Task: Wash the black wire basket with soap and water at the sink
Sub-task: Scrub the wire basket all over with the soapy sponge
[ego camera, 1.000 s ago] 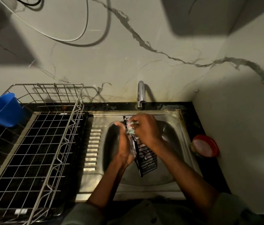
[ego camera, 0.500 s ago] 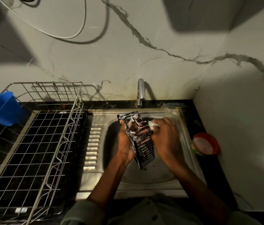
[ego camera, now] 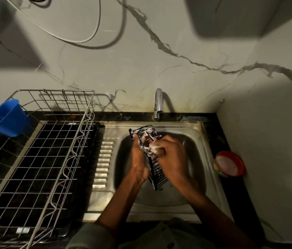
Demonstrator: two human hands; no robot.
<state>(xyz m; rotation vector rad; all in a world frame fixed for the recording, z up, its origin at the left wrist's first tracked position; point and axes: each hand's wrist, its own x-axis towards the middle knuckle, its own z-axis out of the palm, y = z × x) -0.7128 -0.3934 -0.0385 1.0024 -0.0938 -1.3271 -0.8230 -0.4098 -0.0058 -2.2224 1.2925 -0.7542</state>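
Note:
A narrow black wire basket (ego camera: 156,174), streaked with white foam, is held tilted over the steel sink (ego camera: 200,133). My left hand (ego camera: 139,162) grips its left side. My right hand (ego camera: 173,159) pinches a small foamy scrub pad (ego camera: 153,147) against the basket's upper part. Both hands hide the basket's middle. The chrome tap (ego camera: 158,105) stands behind the basin; no water stream is visible.
A large steel wire dish rack (ego camera: 55,159) fills the black counter on the left, with a blue plastic cup (ego camera: 7,118) at its far left. A round red soap tub (ego camera: 229,164) sits right of the sink beside the side wall.
The basket's open top has turned up into view. My right hand with the pad shifted from the basket's top to its right side, then back onto the upper wires.

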